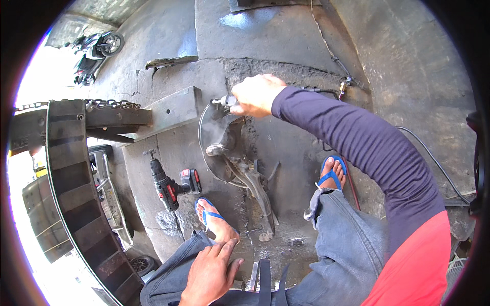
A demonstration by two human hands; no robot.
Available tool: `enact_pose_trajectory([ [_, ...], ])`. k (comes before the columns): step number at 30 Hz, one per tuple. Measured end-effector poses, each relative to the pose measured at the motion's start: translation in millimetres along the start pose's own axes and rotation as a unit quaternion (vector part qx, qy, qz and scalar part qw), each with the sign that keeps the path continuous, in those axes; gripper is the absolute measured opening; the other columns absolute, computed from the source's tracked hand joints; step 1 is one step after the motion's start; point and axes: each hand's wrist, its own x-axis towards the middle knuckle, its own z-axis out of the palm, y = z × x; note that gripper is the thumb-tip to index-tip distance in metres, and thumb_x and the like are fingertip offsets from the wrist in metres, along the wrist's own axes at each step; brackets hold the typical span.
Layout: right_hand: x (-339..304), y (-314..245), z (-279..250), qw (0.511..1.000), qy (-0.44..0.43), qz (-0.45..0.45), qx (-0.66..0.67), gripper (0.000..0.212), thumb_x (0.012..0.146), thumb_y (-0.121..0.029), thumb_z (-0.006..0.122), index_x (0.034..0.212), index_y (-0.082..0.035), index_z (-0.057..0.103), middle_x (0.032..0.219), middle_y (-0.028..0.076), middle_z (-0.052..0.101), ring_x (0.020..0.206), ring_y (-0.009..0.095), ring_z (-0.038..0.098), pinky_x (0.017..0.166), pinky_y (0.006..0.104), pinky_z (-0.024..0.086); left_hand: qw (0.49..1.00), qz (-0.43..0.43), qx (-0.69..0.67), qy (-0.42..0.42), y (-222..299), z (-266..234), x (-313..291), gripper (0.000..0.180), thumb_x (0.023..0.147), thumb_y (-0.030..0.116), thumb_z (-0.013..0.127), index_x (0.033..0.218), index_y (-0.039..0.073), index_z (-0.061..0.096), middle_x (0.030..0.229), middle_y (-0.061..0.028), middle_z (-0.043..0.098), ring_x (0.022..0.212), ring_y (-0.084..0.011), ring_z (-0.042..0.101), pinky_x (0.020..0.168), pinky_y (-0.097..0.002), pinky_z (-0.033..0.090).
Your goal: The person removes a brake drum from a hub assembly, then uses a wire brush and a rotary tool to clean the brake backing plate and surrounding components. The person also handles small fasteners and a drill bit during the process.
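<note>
My right hand (pixel 259 96) is closed around a grey, short-nosed tool (pixel 228 101), mostly hidden by the fingers; a dark hose runs behind the wrist. The tool's nose is at the top edge of a worn metal vehicle part (pixel 252 186) on the ground, which has a thin round rim and a long curved arm. A pale haze hangs over the part's upper end. Fingers stretched out, my left hand (pixel 212 270) lies on my left knee, holding nothing. A black and red cordless drill (pixel 168 184) lies on the concrete, left of the part.
A brass hose fitting (pixel 342 91) lies beyond my right forearm. At left stand a slatted metal ramp (pixel 76 176), a chain (pixel 115 104) and a steel beam (pixel 176 109). My sandalled feet flank the part. A motorbike (pixel 97 51) is parked far left.
</note>
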Motion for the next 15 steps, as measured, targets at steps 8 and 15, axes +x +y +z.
enact_pose_trajectory([
  [8, 10, 19, -3, 1.000, -0.001, 0.023, -0.003, 0.043, 0.097, -0.045, 0.067, 0.117, -0.008, 0.077, 0.117, 0.020, 0.076, 0.111, 0.038, 0.073, 0.099, 0.0491, 0.054, 0.944, -0.223, -0.239, 0.046, -27, 110, 70, 0.069, 0.089, 0.035, 0.080, 0.138, -0.009, 0.057, 0.126, -0.0305, 0.068, 0.116, -0.0412, 0.069, 0.102, -0.0464, 0.052],
  [15, -9, 54, 7, 0.969, -0.105, 0.075, 0.211, 0.065, 0.078, -0.037, 0.083, 0.119, 0.005, 0.054, 0.109, 0.028, 0.069, 0.103, 0.041, 0.069, 0.091, 0.0473, 0.054, 0.861, -0.346, -0.304, 0.214, -12, 190, 204, 0.060, 0.081, 0.039, 0.087, 0.112, -0.010, 0.070, 0.105, -0.0266, 0.077, 0.100, -0.0365, 0.075, 0.092, -0.0436, 0.056],
])
